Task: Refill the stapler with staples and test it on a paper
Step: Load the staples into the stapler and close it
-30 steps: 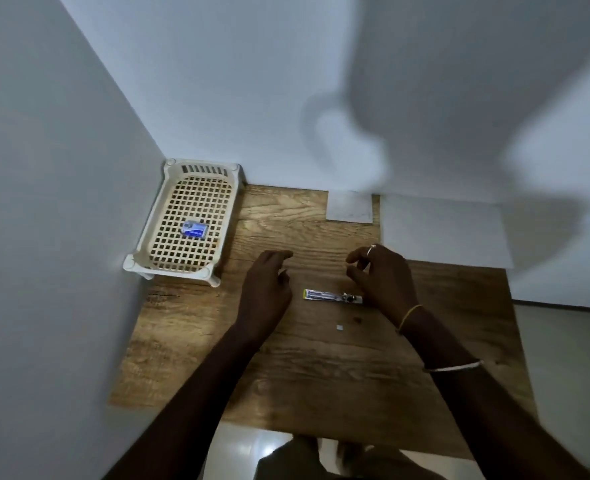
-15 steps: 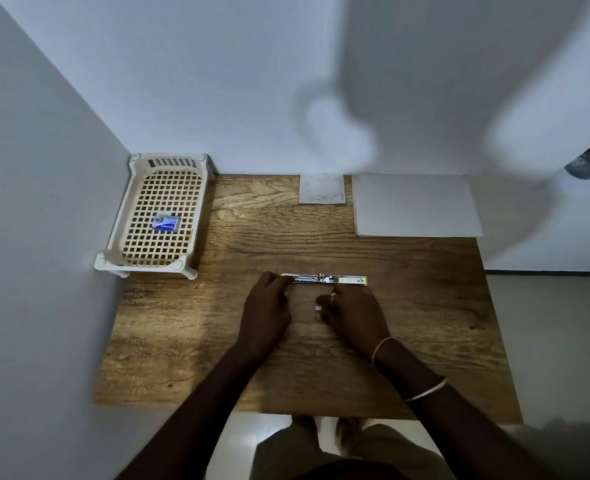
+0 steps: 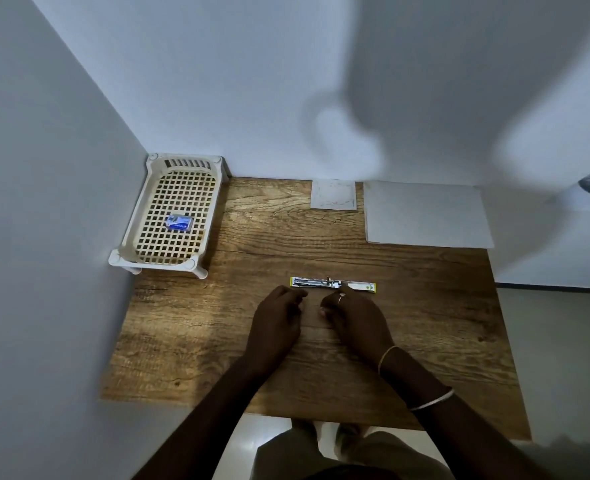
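The stapler [image 3: 333, 285] lies swung open and flat on the wooden table [image 3: 425, 306], a thin metal and yellow strip running left to right. My left hand [image 3: 278, 318] rests just in front of its left end with fingers curled and nothing seen in them. My right hand [image 3: 356, 318] sits in front of the stapler's middle, thumb and fingers pinched together; a small pale bit, seemingly the staple strip [image 3: 322, 309], shows at the fingertips. A large white paper sheet [image 3: 425, 213] lies at the back right.
A cream lattice basket [image 3: 137, 216] stands at the back left against the wall, with a small blue staple box [image 3: 179, 223] inside. A small square of paper [image 3: 333, 199] lies at the back middle. Walls close the left and back sides.
The view tilted down. Both hands pulled back toward me to the stapler's near side. My right hand came down over the small loose staple piece on the table, which no longer lies there.
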### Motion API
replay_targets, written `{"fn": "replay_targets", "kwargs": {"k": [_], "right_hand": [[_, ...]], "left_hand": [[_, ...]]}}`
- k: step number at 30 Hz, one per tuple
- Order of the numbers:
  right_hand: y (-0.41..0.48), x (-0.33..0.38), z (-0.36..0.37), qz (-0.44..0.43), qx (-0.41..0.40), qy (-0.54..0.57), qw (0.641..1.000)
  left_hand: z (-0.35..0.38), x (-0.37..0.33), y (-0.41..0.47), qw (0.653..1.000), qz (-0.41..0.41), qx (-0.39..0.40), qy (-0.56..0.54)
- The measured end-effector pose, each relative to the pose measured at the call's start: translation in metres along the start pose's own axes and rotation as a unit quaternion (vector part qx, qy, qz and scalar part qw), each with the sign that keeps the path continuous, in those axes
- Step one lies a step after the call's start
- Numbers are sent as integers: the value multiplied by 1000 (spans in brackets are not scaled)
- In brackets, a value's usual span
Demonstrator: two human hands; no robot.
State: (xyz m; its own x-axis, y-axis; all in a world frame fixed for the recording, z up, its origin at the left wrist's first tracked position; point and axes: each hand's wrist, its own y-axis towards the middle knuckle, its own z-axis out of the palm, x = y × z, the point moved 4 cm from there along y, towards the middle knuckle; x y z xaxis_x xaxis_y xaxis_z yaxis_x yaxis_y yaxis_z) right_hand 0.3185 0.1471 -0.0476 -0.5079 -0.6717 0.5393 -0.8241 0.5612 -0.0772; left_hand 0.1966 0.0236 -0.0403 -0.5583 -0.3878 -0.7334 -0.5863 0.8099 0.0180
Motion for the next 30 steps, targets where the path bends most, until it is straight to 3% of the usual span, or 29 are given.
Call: {"fn": "replay_targets", "kwargs": {"k": [5,8,11,14,18,23,30], "right_hand": [[8,10,-8,58,-52,220,972],[13,15,-14,36,-58,187,980],[16,21,-19,-9,-61,126,990],[17,27,-25,-36,-71,118,990],[18,31,-28,-55,-75,137,986],[21,33,-30,-52,-69,148,985],[24,33,-32,7,-86,289,953]], "left_hand": [[-4,-16,2,995,43,0,-88],[-6,-12,3,986,-21,-38,-160],[-3,-4,4,930,-132,-39,-341],[-3,-1,5,886,-175,-30,-429],[-2,1,7,843,-219,-14,-490],[-4,2,11,818,-236,0,-524],[-2,1,17,765,-272,8,-584]]}}
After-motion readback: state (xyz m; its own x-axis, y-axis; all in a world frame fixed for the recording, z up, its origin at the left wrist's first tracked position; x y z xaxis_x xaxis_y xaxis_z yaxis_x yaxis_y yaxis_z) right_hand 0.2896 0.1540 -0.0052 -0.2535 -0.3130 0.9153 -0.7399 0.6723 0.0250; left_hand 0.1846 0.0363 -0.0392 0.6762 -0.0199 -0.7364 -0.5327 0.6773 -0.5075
